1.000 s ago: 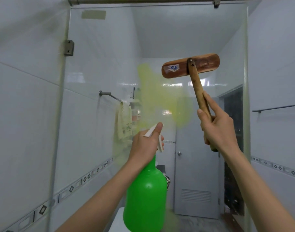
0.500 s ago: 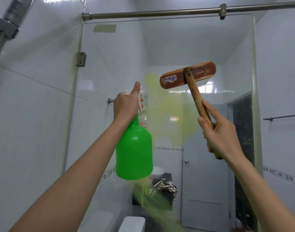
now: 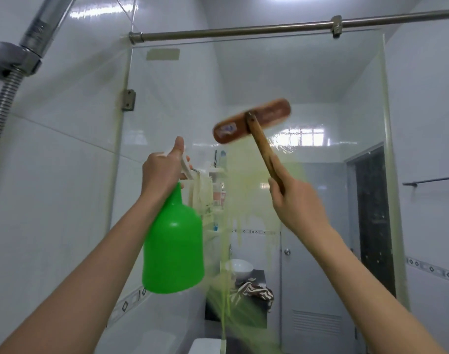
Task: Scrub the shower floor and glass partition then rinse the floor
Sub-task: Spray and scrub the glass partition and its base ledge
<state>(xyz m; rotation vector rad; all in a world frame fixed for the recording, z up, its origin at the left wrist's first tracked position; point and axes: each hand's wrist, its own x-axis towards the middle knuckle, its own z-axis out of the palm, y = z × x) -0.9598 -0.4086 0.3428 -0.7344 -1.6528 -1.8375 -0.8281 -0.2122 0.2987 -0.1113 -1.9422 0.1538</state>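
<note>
The glass partition [image 3: 320,80] stands straight ahead, smeared in its middle with yellow-green cleaner [image 3: 249,200] that runs down in drips. My left hand [image 3: 164,172] grips the white trigger head of a green spray bottle [image 3: 173,246], held up in front of the glass. My right hand [image 3: 295,200] holds the wooden handle of a scrub brush. The brush's brown wooden head [image 3: 251,121] is tilted against the glass above the smear and is blurred by motion.
A steel rail [image 3: 269,29] runs along the top of the glass. A shower head and metal hose [image 3: 6,93] hang at the upper left on the white tiled wall. Through the glass I see a basin [image 3: 240,268], a door [image 3: 310,277] and a towel bar [image 3: 430,180].
The spray bottle went up from low centre to the left and now sits slightly lower. The brush head shifted down and left across the glass. More green cleaner drips down.
</note>
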